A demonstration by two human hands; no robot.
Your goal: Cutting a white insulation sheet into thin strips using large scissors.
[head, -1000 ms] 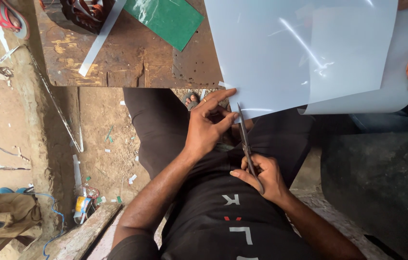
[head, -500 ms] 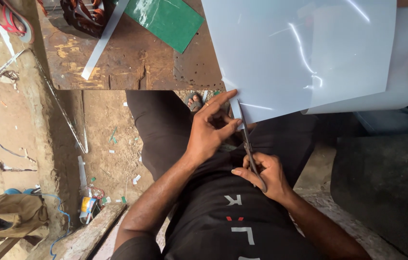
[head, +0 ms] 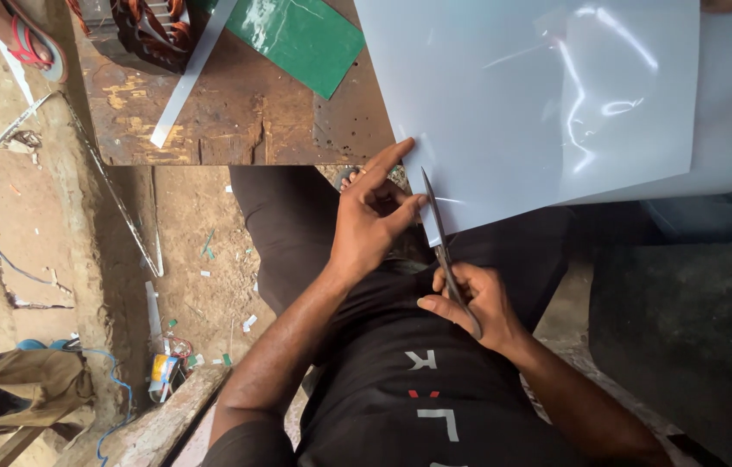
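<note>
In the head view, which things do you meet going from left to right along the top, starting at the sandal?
Sandal → white strip → green sheet → white sheet.

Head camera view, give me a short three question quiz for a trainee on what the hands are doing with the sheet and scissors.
1. True or false: the right hand holds the scissors.
2. Which part of the pale blue-grey plastic sheet does the left hand pinch?
A. its far edge
B. its near corner, beside the blades
C. its middle
3. Fill the gap: on the wooden workbench lie a white strip and a ____ sheet.

Key
1. True: its fingers wrap the handles, blades pointing into the sheet's near edge.
2. B.
3. Green.
</note>
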